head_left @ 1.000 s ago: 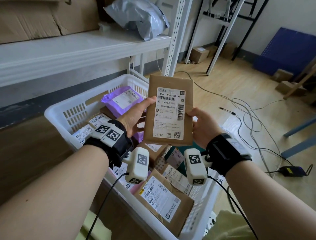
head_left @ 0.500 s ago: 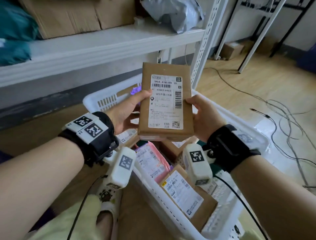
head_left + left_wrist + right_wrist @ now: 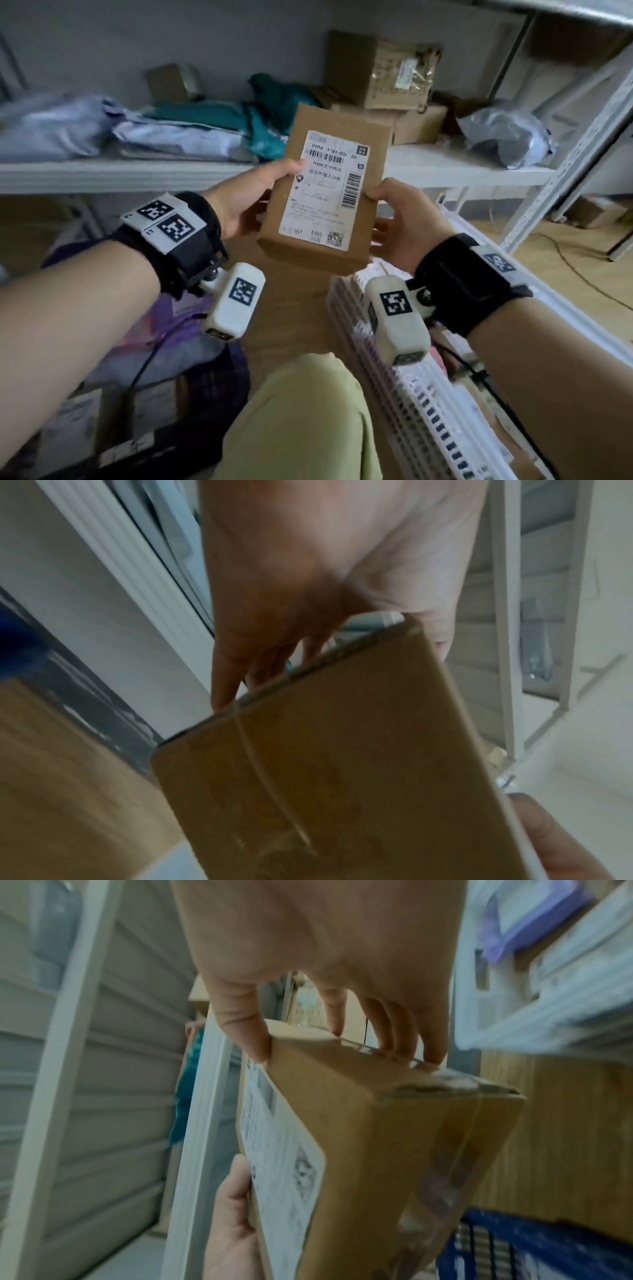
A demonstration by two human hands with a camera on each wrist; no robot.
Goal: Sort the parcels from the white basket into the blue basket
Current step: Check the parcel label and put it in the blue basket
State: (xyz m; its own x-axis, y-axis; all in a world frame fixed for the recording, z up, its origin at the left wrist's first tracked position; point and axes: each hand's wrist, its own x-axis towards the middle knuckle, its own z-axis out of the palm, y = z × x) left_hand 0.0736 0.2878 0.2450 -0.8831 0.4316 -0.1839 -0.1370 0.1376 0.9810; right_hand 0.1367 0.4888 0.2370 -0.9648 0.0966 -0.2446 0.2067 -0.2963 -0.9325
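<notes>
A flat brown cardboard parcel with a white shipping label is held upright in front of me at chest height. My left hand grips its left edge, thumb on the label. My right hand grips its right edge, thumb on the front. The left wrist view shows the parcel's plain back under my left hand. The right wrist view shows my right hand pinching the parcel. The white basket is at lower right; the blue basket, dark and blurred, is at lower left.
A white metal shelf runs across ahead, loaded with plastic mailers, a teal bag and cardboard boxes. A purple mailer lies in the blue basket. My knee in pale green trousers sits between the baskets. Wooden floor lies to the right.
Both hands have carried the parcel left, from above the white basket to the gap between the two baskets. My view has swung left and now faces the shelf.
</notes>
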